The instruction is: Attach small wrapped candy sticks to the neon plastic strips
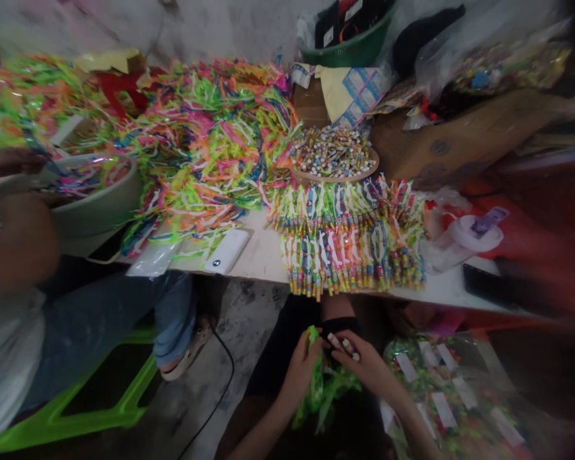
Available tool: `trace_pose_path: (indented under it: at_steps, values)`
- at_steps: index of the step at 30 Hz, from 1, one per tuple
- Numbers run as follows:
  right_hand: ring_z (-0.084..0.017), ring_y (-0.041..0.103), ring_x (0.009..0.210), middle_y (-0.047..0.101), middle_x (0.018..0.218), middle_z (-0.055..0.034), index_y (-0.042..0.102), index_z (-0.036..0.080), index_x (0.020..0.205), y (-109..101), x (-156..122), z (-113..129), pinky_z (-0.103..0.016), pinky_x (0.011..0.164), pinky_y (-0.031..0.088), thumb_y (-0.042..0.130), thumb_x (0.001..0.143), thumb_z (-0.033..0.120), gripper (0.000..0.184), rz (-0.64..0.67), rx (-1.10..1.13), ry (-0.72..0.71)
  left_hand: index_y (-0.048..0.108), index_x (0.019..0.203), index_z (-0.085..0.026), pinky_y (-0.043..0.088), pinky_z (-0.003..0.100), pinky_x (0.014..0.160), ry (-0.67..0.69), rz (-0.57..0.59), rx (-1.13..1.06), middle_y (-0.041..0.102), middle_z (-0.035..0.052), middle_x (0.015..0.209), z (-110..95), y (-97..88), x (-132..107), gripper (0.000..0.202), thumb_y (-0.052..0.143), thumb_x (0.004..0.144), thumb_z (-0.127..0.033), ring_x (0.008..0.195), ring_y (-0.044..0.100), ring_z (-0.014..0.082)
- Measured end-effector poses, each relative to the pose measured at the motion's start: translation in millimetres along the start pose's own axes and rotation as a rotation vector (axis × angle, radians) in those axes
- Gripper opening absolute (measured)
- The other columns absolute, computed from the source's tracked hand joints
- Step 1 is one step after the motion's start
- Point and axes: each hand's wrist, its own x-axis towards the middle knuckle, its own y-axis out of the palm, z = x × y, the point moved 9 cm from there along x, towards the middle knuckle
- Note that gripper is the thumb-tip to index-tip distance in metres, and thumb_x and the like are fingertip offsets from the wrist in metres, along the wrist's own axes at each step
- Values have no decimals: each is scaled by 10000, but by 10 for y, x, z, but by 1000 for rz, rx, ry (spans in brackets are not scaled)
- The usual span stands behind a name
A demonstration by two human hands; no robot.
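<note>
Above my lap, my left hand [303, 361] is closed around a bright green plastic strip [317, 382], whose loose ends hang down over my dark clothes. Close beside it, my right hand [364, 365] has its fingers curled around several small white-ended tubes [347, 346]. The fingertips of both hands nearly meet; whether they touch cannot be made out. Just beyond, rows of small colourful tubes with ribbons [335, 259] lie along the front edge of the table [263, 259]. Behind them a shallow round tray [338, 179] is heaped with loose small tubes.
A big heap of colourful strips [211, 128] covers the table's left and back. A co-worker's arm [22, 236] reaches over a pale basin [100, 211]. A white device [227, 250], lidded cup [464, 239] and dark phone [489, 284] lie nearby. A filled plastic bag [441, 383] stands at my right.
</note>
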Motion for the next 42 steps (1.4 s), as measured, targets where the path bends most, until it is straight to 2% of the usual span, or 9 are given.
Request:
trace_pose_path:
  at_steps: [4,9,12,16,21,26,30,35,42]
  values:
    - [-184,620,813,701,927,-36,616,196,1066,-273,-28,267,-252,738,460,563,801,428,356,-60,-44,-9,520,840,-203,404,214,574,164,95,303,545,-47,629,-504,65,-166,256,541,822,-457,572,503,113]
    - [-209,644,897,716,992,-32,661,244,1075,-407,-219,790,-254,801,475,595,800,420,333,-12,-45,-135,623,790,-256,413,229,631,487,74,700,609,-23,649,-1287,17,-355,209,669,726,-450,631,571,160]
    - [-187,648,808,722,906,-21,673,236,1045,-447,-276,911,-228,721,485,606,790,412,317,-49,-35,-127,624,831,-270,405,228,606,525,105,825,649,-17,689,-1390,77,-386,241,672,721,-479,644,606,176]
    - [-190,634,791,708,851,-29,679,189,954,-428,-205,776,-246,715,490,616,747,430,324,-161,128,-41,571,865,-248,413,227,588,458,91,815,670,-4,749,-1127,208,-316,222,635,763,-435,663,637,178]
    - [-172,578,725,645,736,-11,630,171,843,-207,-122,256,-239,657,455,594,729,410,268,-209,144,110,520,889,-231,431,266,666,284,35,717,671,23,833,-619,277,-202,183,620,750,-294,788,651,220]
    - [-129,464,654,495,669,29,520,173,741,221,-209,-218,-230,622,389,547,740,355,184,-45,132,173,445,1006,-214,471,296,759,48,170,374,662,53,973,-15,268,-315,385,677,703,-262,876,638,211]
    - [-120,418,683,426,708,36,467,182,776,464,-314,-311,-232,655,381,481,805,391,212,21,227,157,448,1074,-204,445,303,895,-7,256,99,631,77,1094,319,206,-464,421,671,752,-357,1011,597,201]
    - [-117,400,677,398,700,45,446,199,789,497,-342,-291,-221,636,356,461,841,438,246,-24,185,154,514,1009,-207,430,277,847,-139,118,-38,634,16,926,481,-59,-492,348,553,820,-497,935,584,179]
    - [-140,476,680,500,705,30,483,205,835,605,-359,-305,-228,631,367,537,792,398,206,-27,100,186,426,717,-185,375,206,610,-75,146,-46,525,-49,692,427,-153,-437,430,754,644,-454,639,473,95]
